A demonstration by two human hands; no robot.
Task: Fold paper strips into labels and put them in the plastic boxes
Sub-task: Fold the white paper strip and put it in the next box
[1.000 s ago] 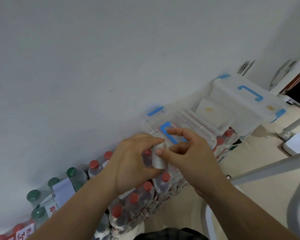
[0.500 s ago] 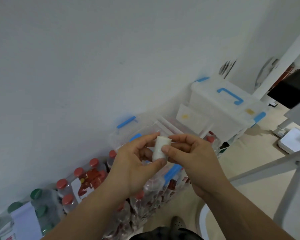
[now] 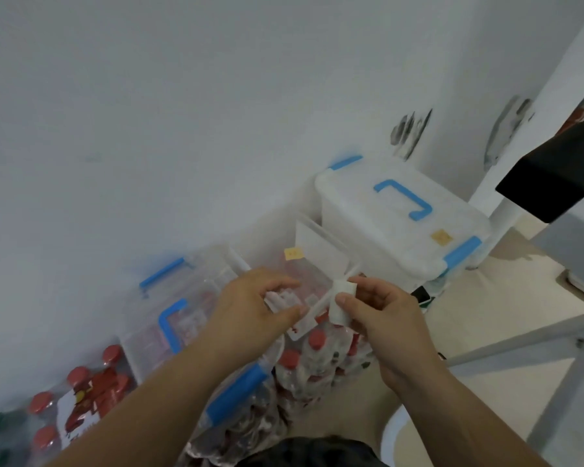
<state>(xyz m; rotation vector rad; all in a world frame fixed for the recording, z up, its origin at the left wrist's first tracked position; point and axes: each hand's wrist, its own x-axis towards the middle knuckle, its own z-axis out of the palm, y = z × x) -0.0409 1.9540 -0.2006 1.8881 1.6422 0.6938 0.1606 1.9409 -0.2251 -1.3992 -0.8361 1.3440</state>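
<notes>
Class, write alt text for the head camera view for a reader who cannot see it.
A person's right hand pinches a folded white paper strip, while the left hand hovers, fingers curled, above a clear plastic box with blue latches. A second, lidded box sits against the white wall, with red-capped bottles below.

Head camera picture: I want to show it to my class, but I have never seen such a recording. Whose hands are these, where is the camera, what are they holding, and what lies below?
No machine here: a person wears one wide-angle camera on the head, looking forward and down, so both bare arms reach in from below. The right hand pinches a small folded white paper strip. The left hand has its fingers curled close beside it, at the lid of a clear plastic box with blue handle and clips; whether its grip holds anything I cannot tell. That box rests on shrink-wrapped red-capped bottles along a white wall. Further back stands a larger closed white plastic box with a blue handle.
</notes>
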